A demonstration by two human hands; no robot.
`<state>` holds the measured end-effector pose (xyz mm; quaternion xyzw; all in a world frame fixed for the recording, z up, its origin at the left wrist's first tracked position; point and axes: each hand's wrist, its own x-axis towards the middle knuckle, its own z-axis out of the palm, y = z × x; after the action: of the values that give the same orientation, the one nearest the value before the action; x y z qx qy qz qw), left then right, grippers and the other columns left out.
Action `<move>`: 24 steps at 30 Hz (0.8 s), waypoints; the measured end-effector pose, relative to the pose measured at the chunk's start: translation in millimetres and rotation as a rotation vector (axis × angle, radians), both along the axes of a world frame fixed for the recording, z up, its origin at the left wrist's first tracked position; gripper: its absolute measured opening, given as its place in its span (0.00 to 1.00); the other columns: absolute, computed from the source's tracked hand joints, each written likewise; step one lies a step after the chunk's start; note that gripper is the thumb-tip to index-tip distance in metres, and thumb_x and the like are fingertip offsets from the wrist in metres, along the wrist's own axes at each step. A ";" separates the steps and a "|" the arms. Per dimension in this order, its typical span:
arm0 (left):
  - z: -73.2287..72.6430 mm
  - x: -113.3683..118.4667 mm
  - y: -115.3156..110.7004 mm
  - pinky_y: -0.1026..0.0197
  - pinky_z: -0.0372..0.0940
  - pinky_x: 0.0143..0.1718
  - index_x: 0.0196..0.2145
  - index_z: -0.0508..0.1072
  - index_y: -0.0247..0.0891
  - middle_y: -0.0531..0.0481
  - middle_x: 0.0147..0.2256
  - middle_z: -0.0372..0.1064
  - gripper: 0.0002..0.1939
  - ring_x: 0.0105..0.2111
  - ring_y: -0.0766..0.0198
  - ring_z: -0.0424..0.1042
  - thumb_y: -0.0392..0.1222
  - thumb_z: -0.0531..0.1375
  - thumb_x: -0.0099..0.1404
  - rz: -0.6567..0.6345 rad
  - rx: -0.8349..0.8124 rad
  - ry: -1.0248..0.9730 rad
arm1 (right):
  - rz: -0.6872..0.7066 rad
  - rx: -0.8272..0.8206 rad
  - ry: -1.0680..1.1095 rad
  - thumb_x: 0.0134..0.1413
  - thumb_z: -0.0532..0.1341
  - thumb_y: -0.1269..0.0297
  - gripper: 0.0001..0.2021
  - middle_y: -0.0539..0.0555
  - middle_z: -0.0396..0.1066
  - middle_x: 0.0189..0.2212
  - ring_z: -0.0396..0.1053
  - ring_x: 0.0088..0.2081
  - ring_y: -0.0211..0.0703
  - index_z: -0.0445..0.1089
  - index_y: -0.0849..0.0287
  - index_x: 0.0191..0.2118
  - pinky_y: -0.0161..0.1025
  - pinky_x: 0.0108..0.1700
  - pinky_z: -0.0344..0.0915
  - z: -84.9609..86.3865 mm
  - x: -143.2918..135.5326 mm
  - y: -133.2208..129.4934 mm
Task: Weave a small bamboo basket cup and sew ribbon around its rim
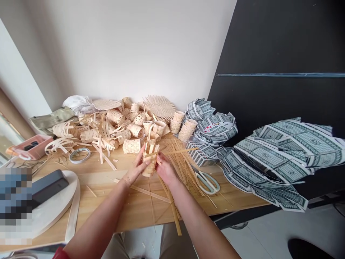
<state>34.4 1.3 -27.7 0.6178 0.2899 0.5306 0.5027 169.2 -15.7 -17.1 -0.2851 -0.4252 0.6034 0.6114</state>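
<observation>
Grasping the cup [148,169] from either side are left hand [138,166] and right hand [165,169] — it's woven below, but top strips [151,148] look unfinished.

views: 1, head-worn | from: above near edge of brown wood-grain table [101,181] | facing: forward and down, across the surface toward smooth white wall [140,46] | range: close, bare left hand [136,168] and bare right hand [166,169] just below frame centre, near edge crossing low
</observation>
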 end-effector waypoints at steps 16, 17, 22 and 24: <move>7.4 -3.4 0.4 0.56 0.62 0.48 0.57 0.58 0.42 0.47 0.47 0.69 0.38 0.45 0.58 0.68 0.44 0.65 0.50 -0.022 -0.225 -0.174 | -0.381 0.343 -0.577 0.46 0.61 0.66 0.09 0.53 0.71 0.40 0.67 0.41 0.42 0.73 0.54 0.36 0.40 0.46 0.63 36.0 20.9 -14.1; 6.6 -3.1 0.5 0.56 0.62 0.48 0.57 0.59 0.41 0.47 0.47 0.69 0.37 0.45 0.58 0.68 0.44 0.66 0.50 -0.016 -0.231 -0.155 | -0.351 0.425 -0.666 0.47 0.60 0.67 0.09 0.52 0.71 0.39 0.67 0.40 0.42 0.74 0.54 0.36 0.40 0.45 0.63 42.5 22.0 -14.7; 1.2 -0.9 1.2 0.54 0.58 0.53 0.53 0.65 0.40 0.46 0.48 0.68 0.33 0.49 0.56 0.65 0.45 0.66 0.49 0.057 -0.147 -0.082 | -0.245 0.604 -0.873 0.50 0.59 0.65 0.07 0.52 0.73 0.30 0.69 0.34 0.42 0.75 0.54 0.30 0.40 0.39 0.64 58.2 20.7 -8.8; -0.9 0.8 1.3 0.54 0.57 0.54 0.52 0.66 0.40 0.46 0.48 0.68 0.32 0.50 0.56 0.64 0.45 0.66 0.49 0.085 -0.114 -0.086 | -0.261 0.604 -0.884 0.50 0.59 0.63 0.07 0.51 0.72 0.29 0.68 0.32 0.42 0.74 0.54 0.28 0.40 0.37 0.64 56.4 18.1 -6.3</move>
<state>35.2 2.6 -28.6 0.5522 0.3237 0.5599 0.5261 187.3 -22.0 39.3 -0.3734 -0.7569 0.1966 0.4991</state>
